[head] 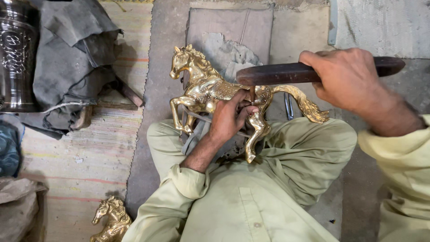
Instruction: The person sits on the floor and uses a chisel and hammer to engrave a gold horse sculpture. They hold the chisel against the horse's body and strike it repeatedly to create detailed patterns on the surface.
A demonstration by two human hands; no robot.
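A shiny brass horse figure (204, 87) lies across my lap, its head to the left and its tail to the right. My left hand (230, 117) rests on the horse's hindquarters and pinches a small metal punch (252, 95) upright against the body. My right hand (347, 78) grips a dark wooden bat-like mallet (277, 74), held flat with its end just above the punch. My legs in pale green trousers (309, 148) support the horse.
A second brass horse (112, 219) lies on the striped mat (89, 157) at lower left. An engraved dark metal vase (15, 54) and a grey cloth heap (71, 58) sit at upper left. A cardboard sheet (233, 31) lies on the concrete floor.
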